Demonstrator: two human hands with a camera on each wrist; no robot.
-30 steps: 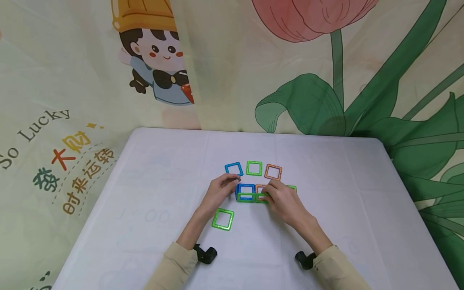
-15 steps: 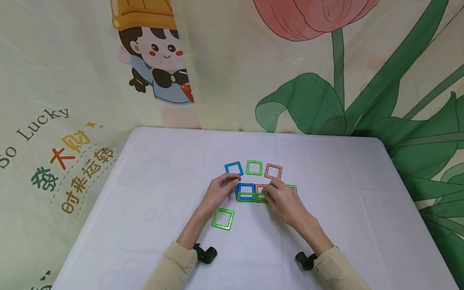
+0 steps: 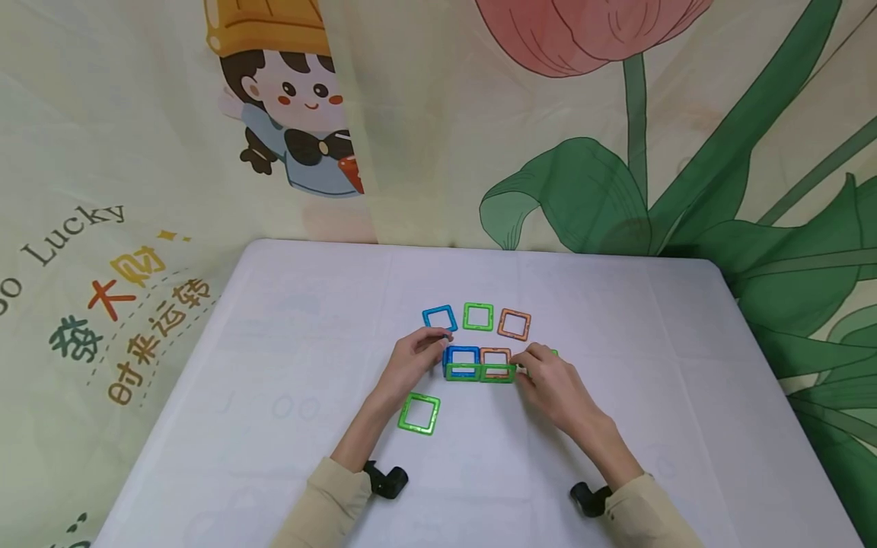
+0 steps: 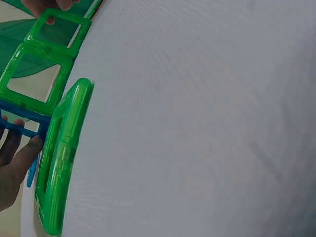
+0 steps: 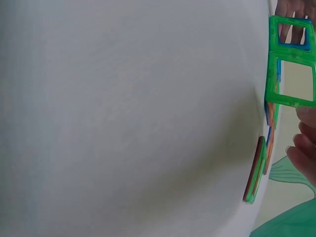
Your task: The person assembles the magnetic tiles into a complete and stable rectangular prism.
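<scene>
Square frame-shaped magnetic tiles form a low structure in the head view. Two joined green tiles point(image 3: 498, 379) stand upright at its front, with a blue tile point(image 3: 464, 349) and an orange tile point(image 3: 495, 351) behind them. At its left end, my left hand point(image 3: 415, 359) pinches an upright blue tile point(image 4: 24, 115), thumb in front and fingers behind. My right hand point(image 3: 558, 388) is at the right end, its thumb and finger pinching the edge of the right green tile point(image 5: 291, 101). Part of the structure is hidden by the fingers.
A loose green tile point(image 3: 415, 431) lies in front of the left forearm. Blue point(image 3: 438, 308), green point(image 3: 478, 305) and orange point(image 3: 515, 312) tiles lie in a row farther back. Another green tile point(image 3: 554, 352) shows behind the right hand. All rest on a white table point(image 3: 288, 320).
My right hand has shifted right along the structure, uncovering the orange tile and the end of the front green tile. The left hand stays at the left end.
</scene>
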